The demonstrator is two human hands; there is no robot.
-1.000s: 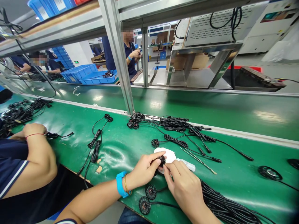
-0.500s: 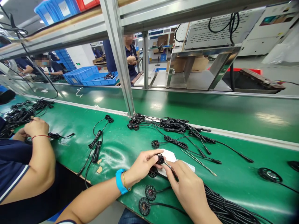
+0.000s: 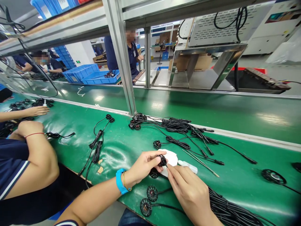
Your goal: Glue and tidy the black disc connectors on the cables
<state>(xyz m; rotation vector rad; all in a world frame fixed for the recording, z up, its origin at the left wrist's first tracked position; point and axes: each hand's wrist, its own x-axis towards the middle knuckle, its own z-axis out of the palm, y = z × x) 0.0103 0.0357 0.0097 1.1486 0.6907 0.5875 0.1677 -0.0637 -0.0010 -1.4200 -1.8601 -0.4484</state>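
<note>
My left hand point(image 3: 149, 161) pinches a small black round part point(image 3: 162, 160) between thumb and fingers, above the green mat. My right hand point(image 3: 189, 185) is closed just below it, its fingertips on the thin cable point(image 3: 166, 166) where it leaves the part; most of that cable is hidden by the fingers. Under my hands lie a white pad point(image 3: 171, 157) and a small clear bottle point(image 3: 188, 166). Another black disc point(image 3: 154, 173) sits partly beneath my left hand. Two more spoked discs, one nearer point(image 3: 146, 207) and one behind it point(image 3: 152, 193), rest close to the front edge with cables attached.
A thick bundle of black cables point(image 3: 228, 204) lies at my right. Thin metal rods point(image 3: 202, 163) lie beyond the bottle. Coiled cables point(image 3: 176, 125) are by the metal post point(image 3: 121, 59). At left a co-worker's arm point(image 3: 42, 153) reaches over the bench.
My right fingers have moved up the cable, closer to the round part. My left hand keeps its hold. At left, another person's hand has come into view over the cable pile.
</note>
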